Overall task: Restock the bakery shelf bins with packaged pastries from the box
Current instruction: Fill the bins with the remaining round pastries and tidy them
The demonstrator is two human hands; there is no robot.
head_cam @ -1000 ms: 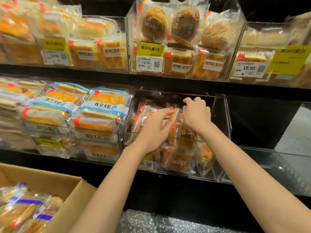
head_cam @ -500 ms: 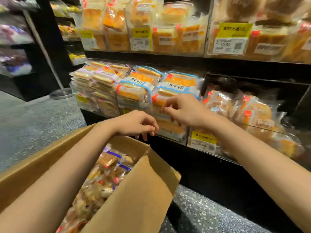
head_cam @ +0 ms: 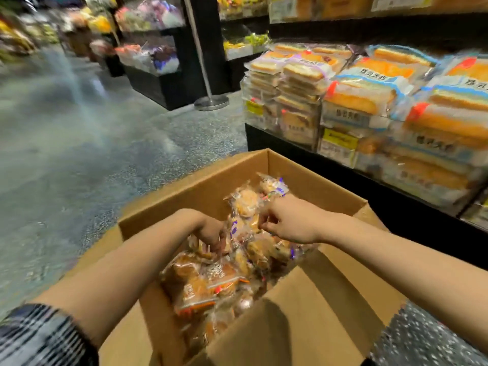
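Observation:
An open cardboard box (head_cam: pixel 311 178) sits low in front of me, filled with several clear-wrapped pastries (head_cam: pixel 208 283). Both hands are down inside it. My left hand (head_cam: pixel 211 233) digs among the packets with its fingers curled around one; the fingertips are hidden by wrappers. My right hand (head_cam: pixel 287 223) rests on the pile further right, its fingers pinching at a pastry packet (head_cam: pixel 247 204). The shelf bins (head_cam: pixel 343 120) with stacked bread packs stand to the right, above the box.
A grey speckled floor (head_cam: pixel 92 143) stretches to the left. A metal post on a round base (head_cam: pixel 211 103) stands by the shelf's end. Dark display stands with wrapped goods (head_cam: pixel 155 59) line the far aisle. The box's front flap (head_cam: pixel 303 318) folds inward.
My view swung left and down from the shelf to the box. Both hands left the clear bin, dropped into the box and closed on packets.

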